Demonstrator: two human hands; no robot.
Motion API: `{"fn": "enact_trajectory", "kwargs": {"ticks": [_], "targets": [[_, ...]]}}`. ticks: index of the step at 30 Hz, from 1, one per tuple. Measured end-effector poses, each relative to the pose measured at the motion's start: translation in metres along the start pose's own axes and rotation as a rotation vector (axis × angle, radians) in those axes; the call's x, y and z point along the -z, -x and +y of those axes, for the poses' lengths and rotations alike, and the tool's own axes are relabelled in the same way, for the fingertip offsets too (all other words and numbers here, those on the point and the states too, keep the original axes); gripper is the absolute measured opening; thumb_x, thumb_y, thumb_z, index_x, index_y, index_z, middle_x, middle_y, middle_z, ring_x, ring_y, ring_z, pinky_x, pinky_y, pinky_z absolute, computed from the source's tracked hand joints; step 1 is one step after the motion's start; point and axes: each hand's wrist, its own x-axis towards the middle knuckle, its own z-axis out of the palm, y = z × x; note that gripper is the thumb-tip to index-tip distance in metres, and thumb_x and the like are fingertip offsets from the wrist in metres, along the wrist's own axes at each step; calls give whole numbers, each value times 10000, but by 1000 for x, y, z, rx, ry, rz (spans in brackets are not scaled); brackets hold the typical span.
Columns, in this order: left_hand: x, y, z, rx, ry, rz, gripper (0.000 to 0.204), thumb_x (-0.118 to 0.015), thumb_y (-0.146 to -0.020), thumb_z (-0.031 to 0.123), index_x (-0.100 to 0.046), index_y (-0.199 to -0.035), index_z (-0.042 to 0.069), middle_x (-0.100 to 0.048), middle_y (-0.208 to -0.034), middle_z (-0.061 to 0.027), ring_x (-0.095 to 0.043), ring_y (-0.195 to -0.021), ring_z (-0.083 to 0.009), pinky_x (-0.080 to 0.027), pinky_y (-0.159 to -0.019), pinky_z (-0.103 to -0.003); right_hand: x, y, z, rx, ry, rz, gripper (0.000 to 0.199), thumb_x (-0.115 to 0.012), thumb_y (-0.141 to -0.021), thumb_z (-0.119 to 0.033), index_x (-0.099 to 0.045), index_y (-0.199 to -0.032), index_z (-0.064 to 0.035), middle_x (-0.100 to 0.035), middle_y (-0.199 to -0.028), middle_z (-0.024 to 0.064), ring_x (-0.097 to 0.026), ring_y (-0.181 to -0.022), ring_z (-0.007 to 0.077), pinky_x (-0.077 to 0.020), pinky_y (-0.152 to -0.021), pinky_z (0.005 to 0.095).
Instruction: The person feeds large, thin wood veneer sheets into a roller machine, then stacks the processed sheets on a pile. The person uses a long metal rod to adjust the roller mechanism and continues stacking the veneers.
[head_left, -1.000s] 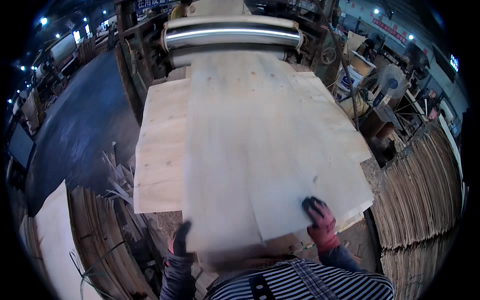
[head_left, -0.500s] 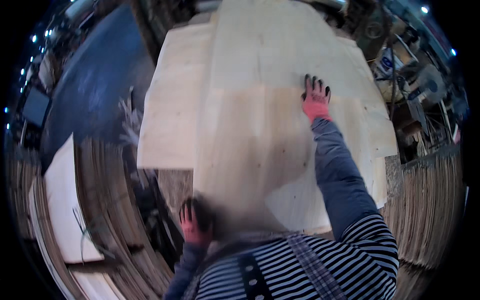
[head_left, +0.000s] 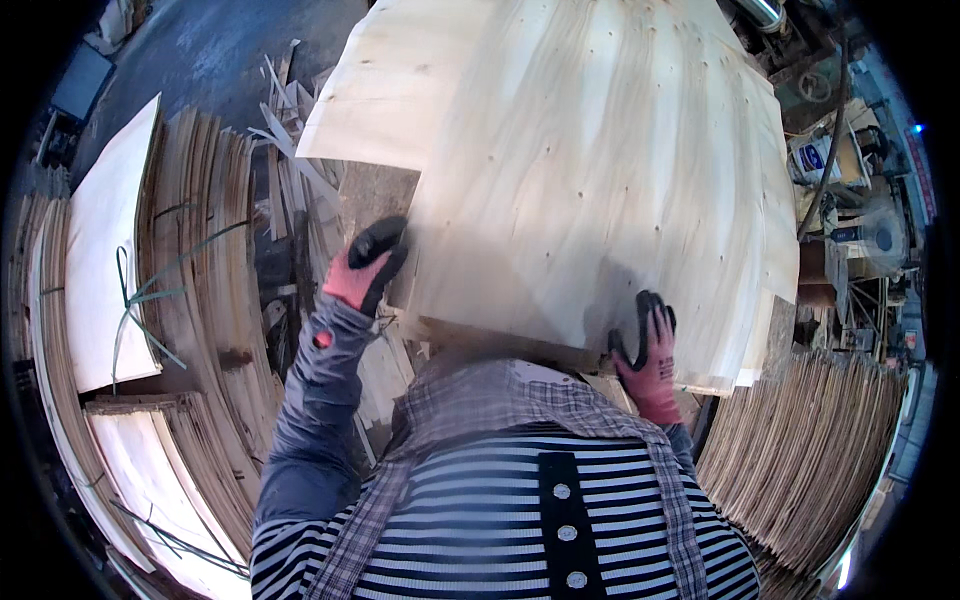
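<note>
A broad pale wood veneer sheet (head_left: 560,190) with small knots lies on top of a stack of sheets in front of me. My left hand (head_left: 362,268), in a pink and black glove, is beside the sheet's left edge. Its fingers are bent with the thumb apart, and I see nothing held in it. Over the near right part of the sheet is my right hand (head_left: 652,355), gloved alike, thumb and fingers spread apart. It holds nothing; whether it touches the sheet I cannot tell. Another pale sheet (head_left: 375,110) juts out beyond the left edge.
Upright bundles of veneer (head_left: 195,220) tied with green strapping (head_left: 130,300) stand at my left. A further veneer stack (head_left: 805,450) is at the right. Wood scraps (head_left: 300,150) lie left of the work stack. Clutter with a white bag (head_left: 812,155) sits at the far right.
My right hand has come back toward me from the far part of the stack. My left hand has moved forward along the left edge. A knotted, streaked sheet now shows on top.
</note>
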Motion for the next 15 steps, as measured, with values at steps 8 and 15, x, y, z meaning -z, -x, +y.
{"fn": "enact_trajectory", "kwargs": {"ticks": [8, 15], "targets": [[-36, -8, 116, -46, -177, -213, 254, -578, -759, 41, -583, -1012, 29, -531, -1073, -92, -519, -944, -143, -378, -839, -235, -11, 20, -17, 166, 60, 190, 711, -707, -586, -260, -379, -1186, -63, -362, -1213, 213, -326, -1139, 409, -240, -942, 542], [-43, -23, 108, -385, 182, -307, 325, -508, -822, 144, -486, -1097, -27, -534, -876, -51, -467, -621, -77, -370, -561, -188, 53, 37, -8, -256, -191, 374, 468, -481, -773, -250, -449, -1139, 40, -496, -1108, 230, -493, -1007, 344, -391, -845, 391]]}}
